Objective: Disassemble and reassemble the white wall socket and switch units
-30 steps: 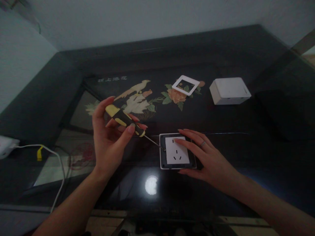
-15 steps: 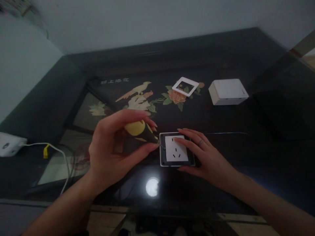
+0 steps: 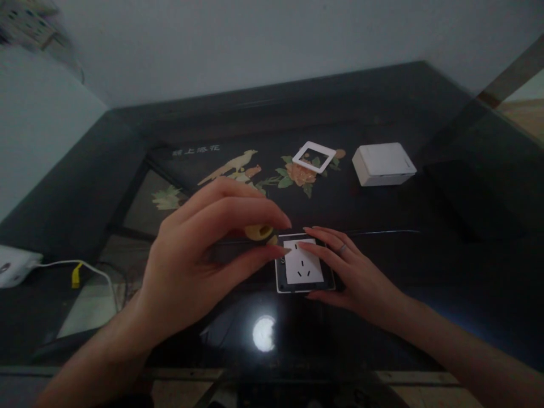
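My left hand [image 3: 199,249] is closed round the yellow-and-black handle of a screwdriver [image 3: 257,232], just left of and above the socket. Its tip is hidden by my fingers in the current view. A square wall socket [image 3: 303,262] lies face up on the dark table, with a white centre panel and a dark surround. My right hand [image 3: 361,269] grips the right side of the socket, thumb at the near edge and fingers over the far edge and panel. A ring sits on one of its fingers.
Farther back on the glossy table [image 3: 238,124] lies a white square frame [image 3: 301,161]. A white box [image 3: 385,164] stands to its right. At the left edge is a white plug-like device [image 3: 17,266] with a white cable [image 3: 96,267] and a yellow tag [image 3: 76,275].
My left hand has turned and shifted slightly right, covering more of the screwdriver, whose handle now points more toward the camera. My right hand keeps its hold on the socket. The view has tilted slightly.
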Demonstrator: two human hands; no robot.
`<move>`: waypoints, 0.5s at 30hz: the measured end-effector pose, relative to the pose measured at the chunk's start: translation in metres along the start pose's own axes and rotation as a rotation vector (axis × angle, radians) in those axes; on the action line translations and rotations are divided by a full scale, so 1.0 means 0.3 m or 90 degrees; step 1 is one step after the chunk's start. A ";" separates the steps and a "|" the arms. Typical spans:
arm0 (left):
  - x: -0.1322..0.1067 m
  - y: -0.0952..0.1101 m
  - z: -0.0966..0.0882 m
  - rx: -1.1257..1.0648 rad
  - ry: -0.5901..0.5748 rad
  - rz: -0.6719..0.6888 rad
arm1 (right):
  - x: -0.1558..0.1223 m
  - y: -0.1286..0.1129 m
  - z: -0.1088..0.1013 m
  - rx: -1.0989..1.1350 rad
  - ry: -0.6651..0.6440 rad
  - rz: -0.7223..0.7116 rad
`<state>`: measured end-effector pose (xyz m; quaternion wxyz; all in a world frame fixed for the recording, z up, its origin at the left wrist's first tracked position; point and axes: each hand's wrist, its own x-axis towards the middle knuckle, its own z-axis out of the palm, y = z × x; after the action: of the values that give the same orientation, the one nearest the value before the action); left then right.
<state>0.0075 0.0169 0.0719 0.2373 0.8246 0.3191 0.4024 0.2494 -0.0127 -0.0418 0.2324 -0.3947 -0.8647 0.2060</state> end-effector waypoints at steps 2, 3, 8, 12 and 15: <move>-0.007 -0.001 0.004 0.002 0.015 -0.012 | -0.001 0.000 0.000 0.003 -0.003 0.005; -0.011 0.002 0.004 -0.010 0.017 -0.039 | -0.001 0.000 -0.001 0.002 -0.004 0.006; -0.016 0.009 -0.007 -0.018 0.013 -0.114 | -0.002 0.000 -0.002 -0.018 -0.007 0.000; -0.010 -0.016 -0.004 0.049 0.070 -0.010 | -0.003 0.000 -0.002 -0.020 -0.005 -0.001; -0.009 -0.019 -0.005 0.034 0.063 -0.041 | -0.003 0.002 -0.002 -0.013 -0.007 0.004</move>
<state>0.0032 0.0190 0.0675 0.2118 0.7991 0.3672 0.4263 0.2506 -0.0130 -0.0420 0.2231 -0.3985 -0.8669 0.2000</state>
